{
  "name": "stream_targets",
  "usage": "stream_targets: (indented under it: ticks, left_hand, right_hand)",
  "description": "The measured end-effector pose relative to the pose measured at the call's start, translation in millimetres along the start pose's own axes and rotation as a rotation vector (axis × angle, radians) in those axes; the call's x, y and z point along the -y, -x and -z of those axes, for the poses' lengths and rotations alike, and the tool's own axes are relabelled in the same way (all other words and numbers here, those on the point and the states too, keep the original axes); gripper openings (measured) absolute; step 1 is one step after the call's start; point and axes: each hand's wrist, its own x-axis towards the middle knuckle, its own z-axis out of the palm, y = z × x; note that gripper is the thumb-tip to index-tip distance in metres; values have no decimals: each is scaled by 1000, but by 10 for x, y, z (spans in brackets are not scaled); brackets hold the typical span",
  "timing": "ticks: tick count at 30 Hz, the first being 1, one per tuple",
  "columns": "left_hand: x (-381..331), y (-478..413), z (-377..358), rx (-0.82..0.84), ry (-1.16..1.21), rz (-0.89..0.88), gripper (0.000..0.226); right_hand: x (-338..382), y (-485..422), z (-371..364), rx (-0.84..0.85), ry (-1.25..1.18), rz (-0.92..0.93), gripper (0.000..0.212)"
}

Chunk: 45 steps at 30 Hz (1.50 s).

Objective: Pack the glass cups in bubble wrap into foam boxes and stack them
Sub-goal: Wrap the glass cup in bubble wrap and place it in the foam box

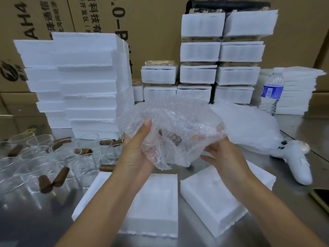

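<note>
Above steel table [293, 125], bubble-wrapped cup [170, 132] between both hands

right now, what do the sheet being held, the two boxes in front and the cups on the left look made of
Sheet: clear plastic bubble wrap, glossy, air pockets showing. Boxes: white foam, matte, with ragged grainy edges. Cups: clear and shiny, likely glass; handles brown, perhaps wood, too blurred to be sure.

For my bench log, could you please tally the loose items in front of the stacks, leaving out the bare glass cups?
Open foam box halves: 2
Bubble-wrapped glass cup: 1
Bubble wrap pile: 1
Water bottle: 1
White controller: 1
Phone: 1
Total: 7
</note>
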Motion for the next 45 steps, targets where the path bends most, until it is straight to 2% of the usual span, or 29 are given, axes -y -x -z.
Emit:
stream_targets:
  ticks: [3,6,9,12,15,17,19,23,25,26,28,29,33,37,39,44,45]
  left_hand:
    - [-15,-3,36,-20,47,10,63]
    - [-14,-15,42,-3,93,67,55]
    - [-20,-9,39,-23,95,75,56]
    - [-17,-7,30,-66,1,59,61]
    - [10,2,16,-108,-160,40,75]
    - [34,9,15,-101,-238,21,77]
    - [60,11,27,-65,-294,30,77]
    - [74,21,54,56,-377,71,60]
    - [84,31,50,76,-379,49,63]
    - [85,37,43,72,-364,25,64]
    - [79,37,30,34,-308,-34,64]
    - [75,35,29,4,-280,-62,66]
    - [72,51,29,-101,-255,-148,80]
    - [79,70,32,-101,-261,-176,77]
    - [110,87,17,-74,-285,-166,77]
    - [190,100,5,53,-390,-42,85]
    - [191,98,6,72,-431,-21,91]
  right_hand:
    - [29,73,25,153,49,-2,55]
    - [62,87,88,281,188,14,34]
    - [101,55,135,116,247,23,6]
    - [122,14,219,-53,171,42,19]
    - [206,12,294,-184,19,39,15]
    - [237,8,301,-225,-86,63,18]
    - [241,6,288,-226,-175,84,18]
    - [237,-23,284,-264,-292,133,20]
    - [218,-31,270,-239,-318,163,13]
    - [194,-41,254,-235,-316,163,19]
    - [133,-34,191,-235,-249,132,49]
    - [94,-29,153,-253,-179,113,53]
    - [8,-6,51,-286,45,59,18]
    - [22,94,-42,-15,73,128,45]
    - [10,130,-86,42,47,204,42]
    - [-24,106,-67,-88,19,235,10]
    - [-38,95,-49,-105,25,226,12]
